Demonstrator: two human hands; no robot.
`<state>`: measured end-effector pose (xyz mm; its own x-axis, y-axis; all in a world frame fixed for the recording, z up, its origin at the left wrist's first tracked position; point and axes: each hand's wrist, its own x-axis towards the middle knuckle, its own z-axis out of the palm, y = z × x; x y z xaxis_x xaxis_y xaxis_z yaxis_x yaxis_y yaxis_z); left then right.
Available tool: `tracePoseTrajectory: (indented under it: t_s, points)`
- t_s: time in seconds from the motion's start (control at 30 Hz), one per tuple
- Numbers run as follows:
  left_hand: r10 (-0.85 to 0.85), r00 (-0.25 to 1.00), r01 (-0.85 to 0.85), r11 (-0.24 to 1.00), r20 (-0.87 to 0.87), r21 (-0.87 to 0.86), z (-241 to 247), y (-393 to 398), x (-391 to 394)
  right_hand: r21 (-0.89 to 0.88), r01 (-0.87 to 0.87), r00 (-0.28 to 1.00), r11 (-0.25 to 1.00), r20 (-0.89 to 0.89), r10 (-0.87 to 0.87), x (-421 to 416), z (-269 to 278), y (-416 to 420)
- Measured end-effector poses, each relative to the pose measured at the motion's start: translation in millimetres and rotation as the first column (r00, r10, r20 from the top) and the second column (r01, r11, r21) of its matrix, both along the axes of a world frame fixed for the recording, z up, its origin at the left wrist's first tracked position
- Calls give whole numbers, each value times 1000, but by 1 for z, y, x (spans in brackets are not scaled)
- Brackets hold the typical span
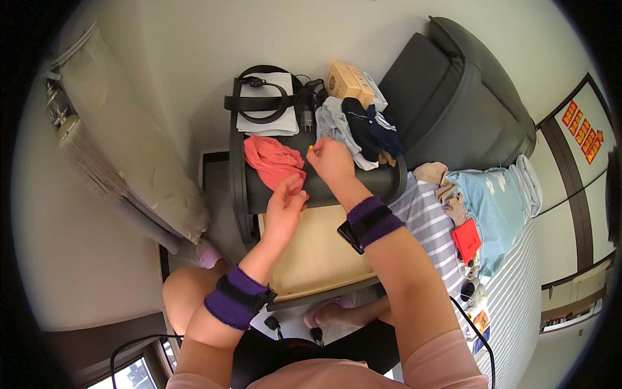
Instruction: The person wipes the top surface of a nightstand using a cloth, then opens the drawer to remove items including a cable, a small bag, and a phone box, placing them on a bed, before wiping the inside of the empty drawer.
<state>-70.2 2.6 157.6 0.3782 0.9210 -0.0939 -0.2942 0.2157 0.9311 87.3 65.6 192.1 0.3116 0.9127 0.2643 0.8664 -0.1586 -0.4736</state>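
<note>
My right hand [333, 159] is over the dark top of a bedside cabinet [316, 187], pinching a small yellow object [311, 148] between thumb and fingertips. What the object is stays too small to tell. My left hand [285, 202] has its fingers loosely bent and apart, beside the lower corner of a crumpled coral-pink cloth [274, 158]. Whether its fingertips touch the cloth is unclear. Beyond my right hand lie a grey garment [333, 119], a black sock-like cloth [360, 129] and a navy cloth with white stripes [384, 127]. Below both hands, a light wooden drawer [316, 253] is pulled out.
A black strap headset [262, 103] rests on white paper [269, 127], near a black power adapter [307, 114]. Cardboard boxes [344, 81] stand against the wall. To the right are a dark padded headboard [452, 112] and a striped bed [427, 214] with a red packet [467, 240]. A curtain [131, 131] hangs left.
</note>
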Motion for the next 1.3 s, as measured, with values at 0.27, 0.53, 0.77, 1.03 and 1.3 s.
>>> tracePoseTrajectory:
  t_s: [0.27, 0.53, 0.77, 1.03, 1.3]
  points:
    - [98, 989, -84, 988, -109, 126, -24, 2, -47, 285, -470, 882, 836, 187, 432, -54, -9, 0]
    - [-160, 949, 219, 954, -272, 203, -60, -5, -68, 148, -482, 876, 864, 84, 474, -67, -32, -4]
    - [-362, 478, 735, 664, -801, 138, -52, -57, -72, 88, -522, 766, 848, -389, 512, -26, -47, -101]
    - [-311, 117, 952, 307, -943, 17, -74, -91, -63, -326, -203, 955, 923, -273, 114, 99, -105, -145]
    - [-300, 117, 932, 362, -947, 1, -75, -92, -61, -599, -43, 960, 800, 196, 198, 103, -167, -117]
